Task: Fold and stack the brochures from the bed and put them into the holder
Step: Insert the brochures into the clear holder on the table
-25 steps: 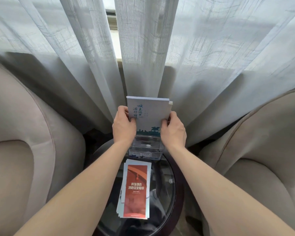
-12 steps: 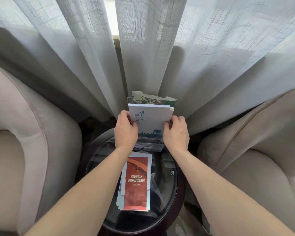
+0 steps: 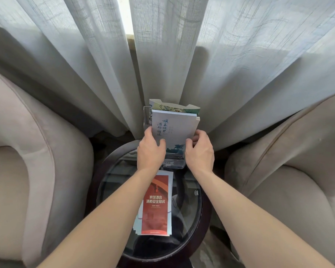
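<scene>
White-covered brochure stack [image 3: 173,130] upright in the clear acrylic holder [image 3: 174,161], long axis vertical, printed face toward the camera, calligraphy running down the cover, blue-green picture along the bottom edge inside the front pocket. Gripped at its lower left edge by the left hand [image 3: 150,151], thumb across the cover, and at its lower right edge by the right hand [image 3: 199,149], fingers curled round the side. Behind it in the same holder, one more brochure with a green patterned top [image 3: 174,107], standing higher and curling over at the top. Flat on the round glass worktop [image 3: 191,206], nearer the camera, a second pile topped by a red brochure [image 3: 156,206], long axis pointing away toward the holder, paler sheets showing at its edges. Dark wooden rim round the glass. Beige armchair [image 3: 37,161] at the left, another beige armchair [image 3: 290,171] at the right, sheer grey curtains [image 3: 85,64] hanging close behind the holder.
</scene>
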The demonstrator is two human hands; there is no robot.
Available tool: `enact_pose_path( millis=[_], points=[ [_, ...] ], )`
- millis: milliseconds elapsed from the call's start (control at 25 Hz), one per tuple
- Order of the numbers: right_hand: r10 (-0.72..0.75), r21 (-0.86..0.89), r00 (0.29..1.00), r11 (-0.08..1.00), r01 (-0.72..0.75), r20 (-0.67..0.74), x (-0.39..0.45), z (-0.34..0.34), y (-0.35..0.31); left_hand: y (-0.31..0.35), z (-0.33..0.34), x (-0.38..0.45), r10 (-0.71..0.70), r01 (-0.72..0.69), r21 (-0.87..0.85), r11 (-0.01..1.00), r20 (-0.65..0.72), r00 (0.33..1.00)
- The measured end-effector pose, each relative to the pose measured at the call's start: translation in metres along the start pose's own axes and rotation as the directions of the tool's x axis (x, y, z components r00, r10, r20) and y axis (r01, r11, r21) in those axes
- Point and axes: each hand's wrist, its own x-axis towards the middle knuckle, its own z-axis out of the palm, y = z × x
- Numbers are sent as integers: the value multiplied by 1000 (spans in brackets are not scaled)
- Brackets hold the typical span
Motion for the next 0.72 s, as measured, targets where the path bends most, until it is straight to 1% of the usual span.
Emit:
enact_pose_path(
  millis=[200, 400, 560, 720],
  points=[
    [6, -21, 1000, 1000, -6, -31, -3, -3, -2, 5, 6, -5, -20, 21, -38, 999, 13, 1000],
    [-9, -64, 1000, 998, 8, -6, -1, -10, 3, 7, 9, -7, -4, 5, -35, 999, 24, 1000],
    [-8, -49, 1000, 999, 9, 12, -5, -7, 0, 11, 11, -10, 7, -7, -15, 1000, 14, 1000],
    [0, -82, 1000, 997, 2, 24, -6, -8, -1, 6, 11, -12, 92, -97, 71, 993, 77, 993]
  ],
)
